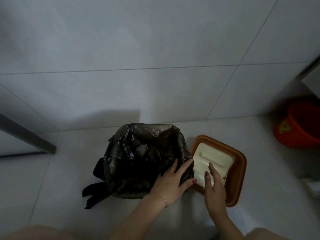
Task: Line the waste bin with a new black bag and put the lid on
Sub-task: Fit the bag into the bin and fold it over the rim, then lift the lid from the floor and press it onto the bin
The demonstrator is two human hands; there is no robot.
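Note:
A waste bin stands on the floor by the wall, wholly wrapped in a crumpled black bag that drapes over its rim; loose bag ends trail on the floor at the lower left. To its right lies the lid, a brown frame with a cream swing flap. My left hand rests flat, fingers spread, on the bag at the bin's near right rim. Over the lid's cream flap is my right hand, fingers apart, fingertips touching the flap and gripping nothing.
White floor tiles meet a white tiled wall just behind the bin. An orange bucket stands at the right edge. A dark metal bar slants across the floor at the left. My knees show along the bottom edge.

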